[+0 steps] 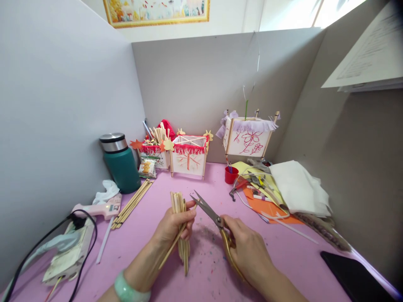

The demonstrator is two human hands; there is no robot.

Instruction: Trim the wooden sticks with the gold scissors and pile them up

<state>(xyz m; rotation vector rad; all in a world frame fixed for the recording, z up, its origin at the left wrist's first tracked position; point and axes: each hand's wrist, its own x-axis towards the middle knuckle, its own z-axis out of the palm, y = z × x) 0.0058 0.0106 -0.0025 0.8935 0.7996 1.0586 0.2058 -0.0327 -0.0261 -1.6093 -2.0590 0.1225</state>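
Note:
My left hand point(172, 228) is closed round a bundle of thin wooden sticks point(179, 204), held upright over the pink table point(283, 256). A jade-green bangle sits on that wrist. My right hand point(248, 249) grips gold-handled scissors point(208, 209). The blades are open and point up-left, with their tips right beside the top of the stick bundle.
Paper lanterns with red fringe point(189, 155) and purple fringe point(248, 136) stand at the back. A teal flask point(120, 162), a glue gun point(100, 208), a power strip point(71, 253) and loose sticks point(134, 202) lie left. White paper point(299, 188), orange sheets and a red cup point(231, 175) lie right.

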